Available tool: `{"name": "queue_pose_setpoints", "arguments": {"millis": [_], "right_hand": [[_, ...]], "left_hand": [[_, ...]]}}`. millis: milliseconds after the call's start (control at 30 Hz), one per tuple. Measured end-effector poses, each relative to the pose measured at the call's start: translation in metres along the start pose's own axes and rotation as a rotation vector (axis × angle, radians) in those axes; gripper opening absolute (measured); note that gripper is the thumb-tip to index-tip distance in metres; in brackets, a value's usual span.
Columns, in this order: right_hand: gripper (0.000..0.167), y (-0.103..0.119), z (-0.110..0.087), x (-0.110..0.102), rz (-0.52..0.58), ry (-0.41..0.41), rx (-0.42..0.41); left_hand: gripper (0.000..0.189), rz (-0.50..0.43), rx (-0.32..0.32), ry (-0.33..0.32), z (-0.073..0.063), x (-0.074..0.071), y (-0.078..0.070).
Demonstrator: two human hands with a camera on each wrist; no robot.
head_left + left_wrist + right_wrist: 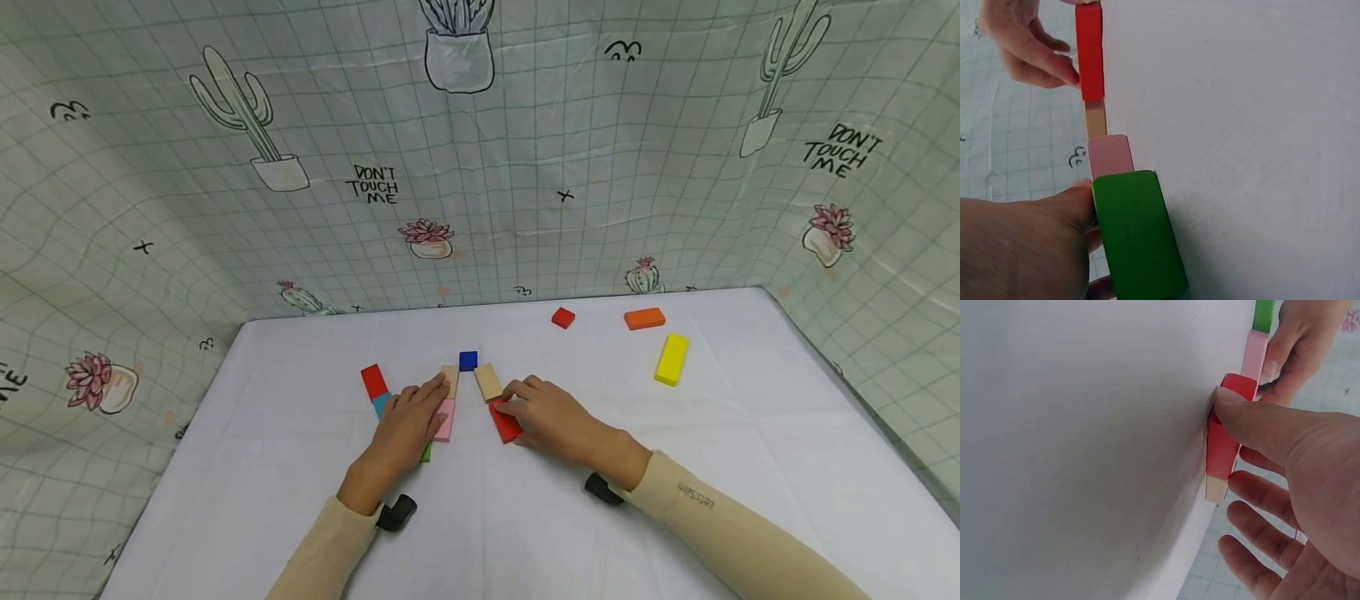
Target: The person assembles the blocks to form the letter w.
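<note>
My right hand (555, 421) pinches a red block (506, 422) between thumb and fingers; in the right wrist view the thumb (1241, 409) lies against its face. One end of this block meets a tan block (488, 382). My left hand (408, 425) rests over the left row, its fingertips at another tan block (452, 377) and its thumb beside a pink block (446, 421). Partly under that hand is a green block (1138, 234), large in the left wrist view. A small blue block (468, 361) sits at the top between the tan ones.
Left of the left hand lie a red block (374, 381) and a partly covered light-blue block (381, 403). Farther right are a small red block (563, 317), an orange block (644, 318) and a yellow block (671, 359). The white table (750, 467) ends at a patterned cloth (510, 242).
</note>
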State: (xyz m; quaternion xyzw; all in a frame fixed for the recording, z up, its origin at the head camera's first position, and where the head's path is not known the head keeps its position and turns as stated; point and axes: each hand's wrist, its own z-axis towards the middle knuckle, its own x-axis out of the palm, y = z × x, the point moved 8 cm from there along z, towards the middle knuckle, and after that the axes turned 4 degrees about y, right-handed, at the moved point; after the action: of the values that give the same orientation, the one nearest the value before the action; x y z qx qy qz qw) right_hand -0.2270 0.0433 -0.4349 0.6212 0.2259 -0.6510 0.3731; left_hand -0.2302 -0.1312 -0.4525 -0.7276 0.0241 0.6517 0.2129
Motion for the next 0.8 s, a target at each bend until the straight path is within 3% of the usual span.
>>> {"name": "queue_pose_setpoints", "arguments": {"millis": [800], "right_hand": [[0.053, -0.0037, 0.0076, 0.0027, 0.018, 0.03, 0.063]], "left_hand": [[0.056, -0.012, -0.015, 0.022, 0.0007, 0.0008, 0.0025]]}}
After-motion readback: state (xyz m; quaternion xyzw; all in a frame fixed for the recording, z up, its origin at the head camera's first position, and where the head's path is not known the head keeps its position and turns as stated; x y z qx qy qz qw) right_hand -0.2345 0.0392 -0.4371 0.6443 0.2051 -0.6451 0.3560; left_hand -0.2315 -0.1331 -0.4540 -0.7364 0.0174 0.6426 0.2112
